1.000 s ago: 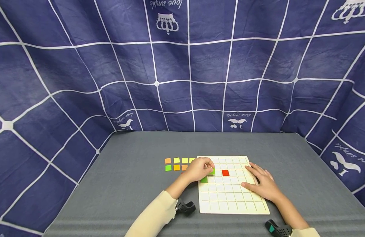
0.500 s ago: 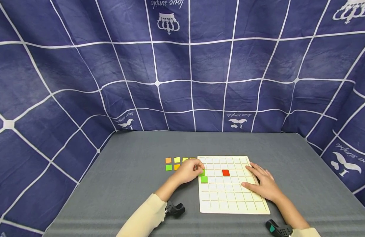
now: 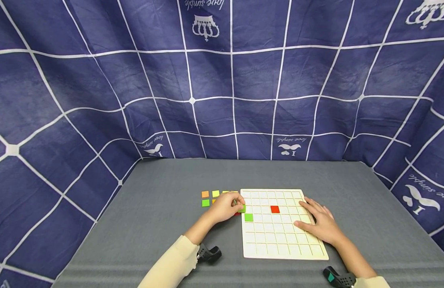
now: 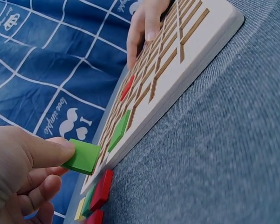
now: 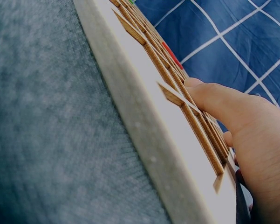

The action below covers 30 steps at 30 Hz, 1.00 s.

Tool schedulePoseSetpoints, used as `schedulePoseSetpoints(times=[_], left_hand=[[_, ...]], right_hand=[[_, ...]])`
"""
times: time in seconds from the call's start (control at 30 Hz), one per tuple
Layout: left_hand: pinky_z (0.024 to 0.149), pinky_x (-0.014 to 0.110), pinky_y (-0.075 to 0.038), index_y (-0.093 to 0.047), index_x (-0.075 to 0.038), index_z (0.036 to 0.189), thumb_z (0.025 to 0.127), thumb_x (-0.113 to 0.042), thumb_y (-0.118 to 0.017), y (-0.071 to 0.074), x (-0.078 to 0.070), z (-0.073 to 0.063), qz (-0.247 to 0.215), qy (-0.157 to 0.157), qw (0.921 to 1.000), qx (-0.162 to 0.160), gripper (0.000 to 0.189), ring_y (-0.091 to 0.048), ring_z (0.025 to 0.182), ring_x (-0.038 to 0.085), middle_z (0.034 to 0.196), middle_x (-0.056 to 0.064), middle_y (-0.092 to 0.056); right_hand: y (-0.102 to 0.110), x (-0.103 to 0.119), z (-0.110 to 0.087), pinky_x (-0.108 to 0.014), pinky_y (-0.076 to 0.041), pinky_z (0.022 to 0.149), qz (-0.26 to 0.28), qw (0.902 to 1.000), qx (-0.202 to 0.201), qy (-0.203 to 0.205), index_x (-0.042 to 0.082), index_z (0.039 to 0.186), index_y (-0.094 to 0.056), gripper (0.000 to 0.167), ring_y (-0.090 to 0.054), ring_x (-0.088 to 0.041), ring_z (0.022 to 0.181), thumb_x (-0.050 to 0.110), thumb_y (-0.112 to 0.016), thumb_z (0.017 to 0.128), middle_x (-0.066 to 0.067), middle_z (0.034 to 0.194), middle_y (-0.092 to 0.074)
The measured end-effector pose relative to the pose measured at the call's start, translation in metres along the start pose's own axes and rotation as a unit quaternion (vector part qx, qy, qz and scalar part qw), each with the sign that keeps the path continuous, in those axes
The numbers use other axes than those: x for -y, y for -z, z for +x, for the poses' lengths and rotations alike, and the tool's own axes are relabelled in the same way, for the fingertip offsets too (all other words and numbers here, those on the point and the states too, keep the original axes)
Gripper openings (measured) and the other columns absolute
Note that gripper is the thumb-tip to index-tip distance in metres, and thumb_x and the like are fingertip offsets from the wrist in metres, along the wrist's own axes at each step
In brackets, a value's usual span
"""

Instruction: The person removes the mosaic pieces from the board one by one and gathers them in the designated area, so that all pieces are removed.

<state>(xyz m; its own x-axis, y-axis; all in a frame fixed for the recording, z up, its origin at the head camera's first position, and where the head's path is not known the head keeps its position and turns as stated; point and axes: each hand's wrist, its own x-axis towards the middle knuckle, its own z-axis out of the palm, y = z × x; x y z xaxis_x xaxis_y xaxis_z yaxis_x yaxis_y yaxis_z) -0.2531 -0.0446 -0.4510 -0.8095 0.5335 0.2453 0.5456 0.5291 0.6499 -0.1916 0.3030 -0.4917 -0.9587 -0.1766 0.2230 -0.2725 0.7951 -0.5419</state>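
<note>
My left hand (image 3: 225, 207) pinches a green square tile (image 4: 84, 156) between thumb and fingers, at the left edge of the pale gridded wooden board (image 3: 279, 251). The tile is held tilted, above the surface. A second green tile (image 3: 248, 217) lies in a cell of the board's left column. Farther right, a red tile (image 3: 275, 209) occupies another cell. My right hand (image 3: 318, 222) rests on the board's right side with fingers spread. In the right wrist view its thumb (image 5: 214, 98) lies on the grid.
Left of the board, loose tiles lie in rows: orange (image 3: 205, 194), yellow (image 3: 216, 193) and green (image 3: 205, 203), others partly hidden by the left hand. The left wrist view shows a red tile (image 4: 101, 190) beside the board's edge. A blue checked curtain (image 3: 214, 116) stands behind the grey tabletop (image 3: 164, 184).
My left hand has moved left with the green tile, from over the board's second column to its left edge. The right hand stays in place.
</note>
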Motion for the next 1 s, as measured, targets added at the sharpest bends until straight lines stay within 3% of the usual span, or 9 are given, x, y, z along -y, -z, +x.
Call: schedulePoseSetpoints(times=[0.3,1.0], left_hand=[[0.059,0.023,-0.041,-0.069,-0.011,0.088,0.086,-0.006,-0.071,0.005,0.006,-0.004,0.011,-0.01,0.9998,-0.013,0.005,-0.047,0.063,0.004,0.078,-0.007,-0.059],[0.061,0.023,-0.044,-0.067,-0.007,0.087,0.086,-0.002,-0.069,0.017,0.015,-0.017,-0.005,0.006,0.9998,-0.019,0.006,-0.05,0.064,0.005,0.075,-0.007,-0.058]], right_hand=[[0.0,-0.001,0.0,-0.068,-0.011,0.104,-0.004,1.0,-0.001,0.004,0.004,0.142,-0.047,0.079,-0.026,-0.049,0.136,0.046,-0.075,0.081,-0.026,0.15,-0.034],[-0.001,-0.001,0.0,-0.068,-0.011,0.104,0.0,1.0,-0.003,0.004,0.003,0.142,-0.047,0.079,-0.026,-0.049,0.136,0.045,-0.075,0.081,-0.026,0.15,-0.034]])
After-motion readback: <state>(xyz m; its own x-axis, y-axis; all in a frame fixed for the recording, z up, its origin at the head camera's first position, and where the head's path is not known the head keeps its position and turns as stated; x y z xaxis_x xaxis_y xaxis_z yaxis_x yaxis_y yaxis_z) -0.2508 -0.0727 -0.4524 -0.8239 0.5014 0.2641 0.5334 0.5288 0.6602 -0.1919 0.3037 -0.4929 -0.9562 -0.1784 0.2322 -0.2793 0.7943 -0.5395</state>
